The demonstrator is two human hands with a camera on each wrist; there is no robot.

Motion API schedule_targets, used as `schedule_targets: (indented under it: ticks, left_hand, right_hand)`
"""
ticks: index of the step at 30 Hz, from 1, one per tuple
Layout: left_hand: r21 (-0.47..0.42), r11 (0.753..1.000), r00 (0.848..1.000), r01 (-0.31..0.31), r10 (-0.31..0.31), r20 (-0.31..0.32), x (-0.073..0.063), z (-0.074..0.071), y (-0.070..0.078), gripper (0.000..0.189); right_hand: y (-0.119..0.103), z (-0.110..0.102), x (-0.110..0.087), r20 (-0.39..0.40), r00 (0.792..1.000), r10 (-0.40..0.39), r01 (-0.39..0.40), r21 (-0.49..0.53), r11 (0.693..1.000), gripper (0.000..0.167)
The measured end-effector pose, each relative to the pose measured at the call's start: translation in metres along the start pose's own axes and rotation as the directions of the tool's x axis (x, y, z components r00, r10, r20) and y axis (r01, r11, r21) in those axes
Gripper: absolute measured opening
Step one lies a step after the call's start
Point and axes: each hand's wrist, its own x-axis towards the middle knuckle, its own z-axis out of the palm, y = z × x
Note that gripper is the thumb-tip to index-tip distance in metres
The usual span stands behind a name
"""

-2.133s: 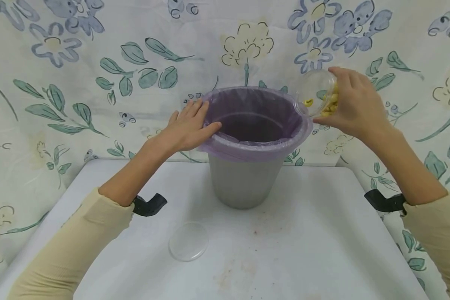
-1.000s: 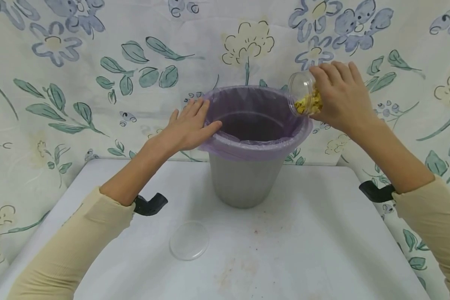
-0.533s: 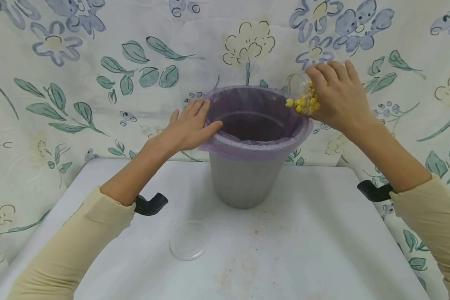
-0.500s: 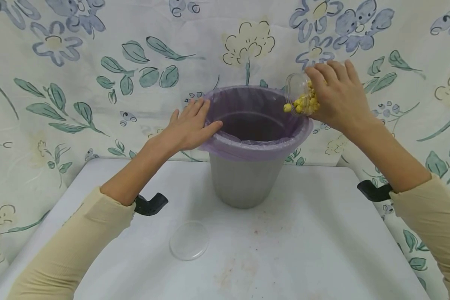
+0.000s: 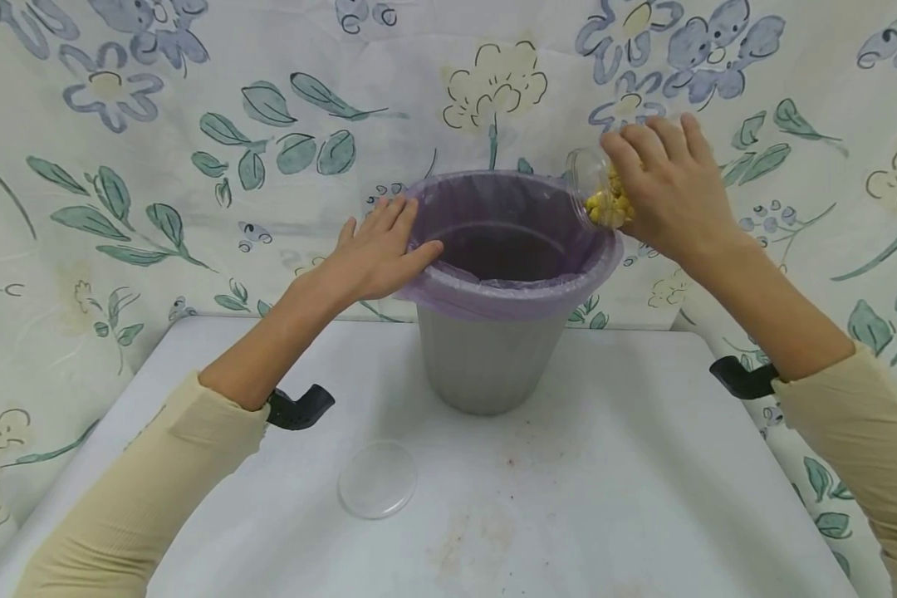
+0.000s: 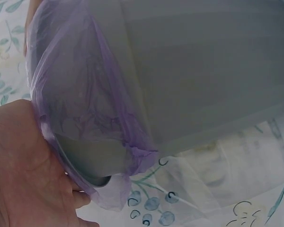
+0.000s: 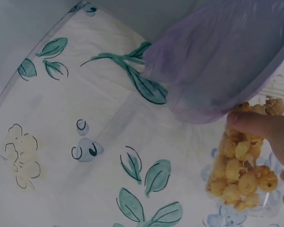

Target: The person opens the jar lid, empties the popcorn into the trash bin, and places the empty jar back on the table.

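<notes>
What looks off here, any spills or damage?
Brownish smears and small dark specks mark the white table in front of the trash bin; their source isn't shown. The purple bin liner also looks askew: bunched near the left hand, baring some of the bin. No damage visible.

The right hand (image 5: pixel 676 195) grips a tilted jar (image 5: pixel 586 176) of yellow pieces (image 5: pixel 610 208); leftward of that hand stands a bin (image 5: pixel 491 361) (purple-lined), the left hand (image 5: pixel 374 259) resting on it.
</notes>
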Motion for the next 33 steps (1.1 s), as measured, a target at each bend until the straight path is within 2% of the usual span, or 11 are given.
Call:
schedule_targets:
  ticks: [13,24,33]
  left_hand:
    - [-0.01,1.0,1.0,0.0,0.0,-0.002,0.0,0.0002,-0.001,0.08]
    - [-0.006,1.0,1.0,0.001,-0.001,-0.003,0.0008,0.0009,-0.0018,0.08]
    - [-0.006,1.0,1.0,0.003,-0.003,0.001,0.0015,0.0006,-0.0012,0.08]
  right_hand:
    - [-0.0047,-0.0003,0.0043,0.069,0.998,-0.001,0.004,-0.036,0.999,0.095]
    - [-0.0049,0.0024,0.0067,0.049,0.997,-0.06,0.064,-0.091,0.994,0.091]
    - [-0.0084,0.0018,0.0084,0.058,0.996,-0.067,0.072,-0.095,0.993,0.087]
